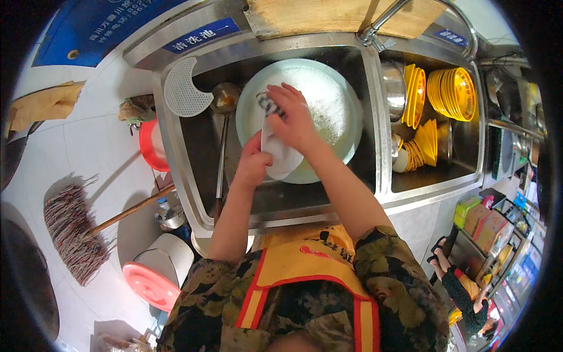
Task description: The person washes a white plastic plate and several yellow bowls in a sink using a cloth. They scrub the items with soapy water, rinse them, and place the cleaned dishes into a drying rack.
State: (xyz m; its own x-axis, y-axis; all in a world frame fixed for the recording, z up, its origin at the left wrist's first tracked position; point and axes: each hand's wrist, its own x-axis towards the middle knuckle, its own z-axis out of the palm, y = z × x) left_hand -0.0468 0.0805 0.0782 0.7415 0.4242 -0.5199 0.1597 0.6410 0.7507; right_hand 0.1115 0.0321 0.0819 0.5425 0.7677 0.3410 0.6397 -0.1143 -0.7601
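Observation:
Over a round basin (352, 110) of foamy water in the left sink, my left hand (254, 163) grips the near left edge of a white dish (281, 160), its thumb on the rim. My right hand (292, 114) presses a black-and-white patterned cloth (267, 103) against the upper part of that dish. The dish is tilted, and my right hand hides part of it. Left of the basin, a long-handled metal ladle (225, 99) rests in the sink, beside a white perforated strainer plate (182, 90) at the sink's corner.
Yellow bowls (446, 94), more yellow dishes (413, 152) and a metal pot (393, 90) fill the right sink, under a curved faucet (374, 33). A wooden board (325, 17) lies behind. On the floor at left are a mop (77, 233) and a bucket (169, 251). Another person (462, 286) is at far right.

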